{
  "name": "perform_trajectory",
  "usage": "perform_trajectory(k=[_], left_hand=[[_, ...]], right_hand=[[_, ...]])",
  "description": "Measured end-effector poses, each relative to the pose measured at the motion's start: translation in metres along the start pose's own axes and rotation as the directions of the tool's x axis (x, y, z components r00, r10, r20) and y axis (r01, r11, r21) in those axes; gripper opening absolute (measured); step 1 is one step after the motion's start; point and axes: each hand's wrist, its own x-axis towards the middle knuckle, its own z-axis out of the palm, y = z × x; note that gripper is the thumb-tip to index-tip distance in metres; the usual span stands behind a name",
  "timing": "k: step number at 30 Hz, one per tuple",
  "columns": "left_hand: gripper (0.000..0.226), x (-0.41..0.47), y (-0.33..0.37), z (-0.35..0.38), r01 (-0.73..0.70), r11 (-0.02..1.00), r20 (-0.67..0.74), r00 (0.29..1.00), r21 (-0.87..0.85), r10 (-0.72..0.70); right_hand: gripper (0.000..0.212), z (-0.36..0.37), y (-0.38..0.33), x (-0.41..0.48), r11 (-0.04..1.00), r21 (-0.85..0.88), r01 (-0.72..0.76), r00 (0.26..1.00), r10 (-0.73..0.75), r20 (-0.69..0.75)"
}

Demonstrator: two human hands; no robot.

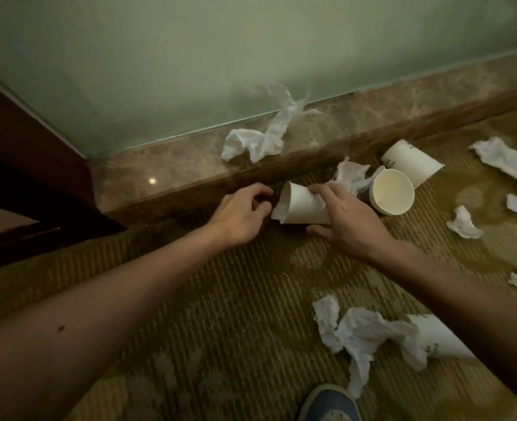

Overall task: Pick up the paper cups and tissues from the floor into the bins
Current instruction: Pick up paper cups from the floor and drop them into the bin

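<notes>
A crushed white paper cup (299,205) lies on its side on the carpet by the marble sill. My right hand (342,220) grips it, fingers over the top and thumb underneath. My left hand (242,214) hovers at the cup's open mouth with its fingers curled, holding nothing that I can see. Another cup (392,192) lies just right of it, mouth toward me, and a third cup (412,165) lies behind that. A fourth cup (442,341) lies at lower right, partly under a crumpled tissue (360,335). No bin is in view.
A long tissue (260,135) lies on the marble sill (160,171) below a frosted glass wall. More tissues (506,162) are scattered on the striped carpet at right. A dark wooden frame (32,147) stands at left. A blue shoe (327,402) shows at the bottom.
</notes>
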Motion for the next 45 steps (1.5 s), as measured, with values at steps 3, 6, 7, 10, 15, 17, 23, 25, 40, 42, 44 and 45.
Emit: perform_trajectory(k=[3, 6, 7, 10, 15, 17, 23, 25, 40, 42, 44, 45], left_hand=[[0.028, 0.014, -0.004, 0.011, 0.041, 0.998, 0.004, 0.999, -0.049, -0.041], [0.016, 0.023, -0.007, 0.019, 0.069, 0.994, -0.008, 0.997, -0.082, -0.070], [0.012, 0.025, -0.007, 0.022, 0.067, 0.994, -0.022, 0.997, -0.089, -0.069], [0.006, 0.030, -0.009, 0.029, 0.061, 0.993, -0.038, 0.997, -0.106, -0.065], [0.008, 0.029, -0.014, 0.036, 0.100, 0.992, -0.021, 0.995, -0.074, -0.101], [0.010, 0.024, -0.014, 0.030, 0.090, 0.995, -0.046, 0.995, -0.042, -0.092], [0.010, -0.018, -0.013, 0.008, -0.161, 0.977, -0.198, 0.962, 0.139, 0.187], [0.011, -0.031, -0.009, -0.004, -0.284, 0.945, -0.280, 0.905, 0.164, 0.321], [0.048, 0.016, 0.045, -0.049, -0.496, 0.684, -0.181, 0.723, 0.536, 0.666], [0.052, 0.025, 0.046, -0.046, -0.475, 0.660, -0.137, 0.742, 0.582, 0.656], [0.057, 0.032, 0.043, -0.046, -0.452, 0.614, -0.093, 0.753, 0.647, 0.652], [0.059, 0.035, 0.040, -0.046, -0.444, 0.583, -0.070, 0.752, 0.681, 0.655]], right_hand=[[0.064, 0.003, 0.008, 0.002, 1.000, 0.018, 0.021, 1.000, -0.021, -0.020], [0.059, 0.005, 0.012, 0.005, 0.998, 0.050, 0.033, 0.999, -0.031, -0.037], [0.059, 0.005, 0.013, 0.005, 0.998, 0.055, 0.034, 0.999, -0.032, -0.042], [0.062, 0.007, 0.017, 0.004, 0.998, 0.066, 0.026, 0.999, -0.023, -0.038], [0.070, 0.010, 0.021, 0.000, 0.996, 0.086, -0.012, 1.000, 0.011, 0.014], [0.070, 0.012, 0.023, -0.001, 0.994, 0.104, -0.036, 0.999, 0.034, 0.025], [0.071, 0.015, 0.029, -0.008, 0.940, 0.263, -0.217, 0.974, 0.188, 0.129], [0.070, 0.015, 0.028, -0.011, 0.896, 0.354, -0.270, 0.960, 0.222, 0.169], [0.081, -0.020, 0.008, -0.021, 0.512, 0.836, -0.195, 0.946, 0.323, 0.024], [0.081, -0.020, 0.009, -0.021, 0.481, 0.853, -0.205, 0.942, 0.335, 0.037], [0.080, -0.019, 0.011, -0.021, 0.445, 0.870, -0.211, 0.941, 0.332, 0.059], [0.079, -0.018, 0.011, -0.020, 0.423, 0.880, -0.215, 0.941, 0.332, 0.070]])
